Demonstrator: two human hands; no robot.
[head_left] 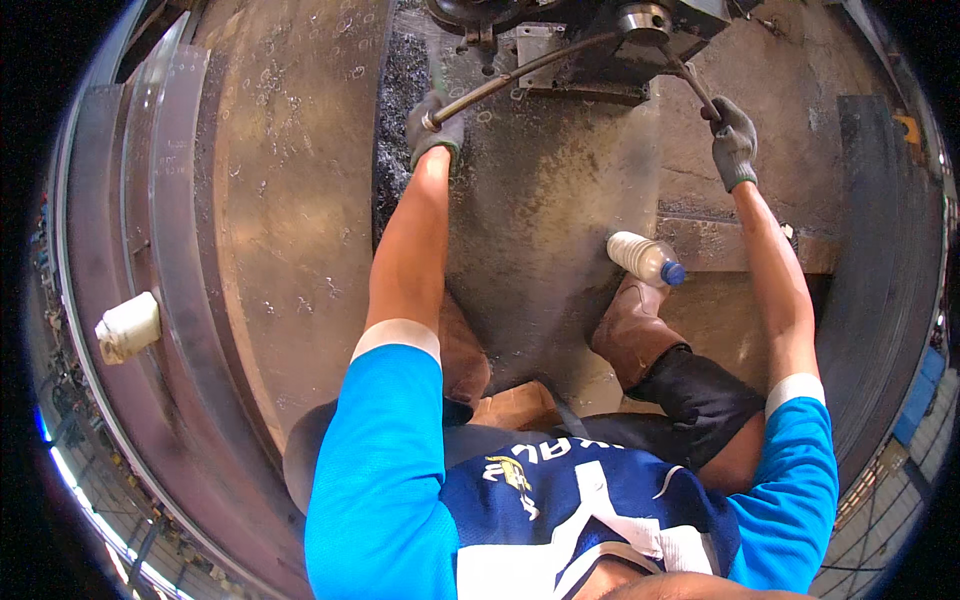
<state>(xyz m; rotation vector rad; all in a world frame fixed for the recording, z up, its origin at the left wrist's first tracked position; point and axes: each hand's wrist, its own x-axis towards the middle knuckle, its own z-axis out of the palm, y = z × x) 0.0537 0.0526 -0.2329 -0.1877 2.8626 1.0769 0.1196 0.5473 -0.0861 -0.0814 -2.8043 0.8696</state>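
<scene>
My left hand (434,130), in a grey knitted glove, is closed around the end of a long metal lever (530,68). Its tip shows just past the fingers. On the other side, my right hand (735,142), gloved the same way, grips the end of a second metal lever (688,76). Both levers slant up to a round steel hub (643,20) on a dark machine (600,75) at the top, spreading apart toward me. The machine's upper part is cut off by the frame.
A clear ribbed bottle with a blue cap (645,257) lies by my boot (640,325). Steel plate (540,190) stretches beneath the machine, with dark shavings (400,110) along its left. Long steel beams (175,230) line the left, where a white container (128,328) rests.
</scene>
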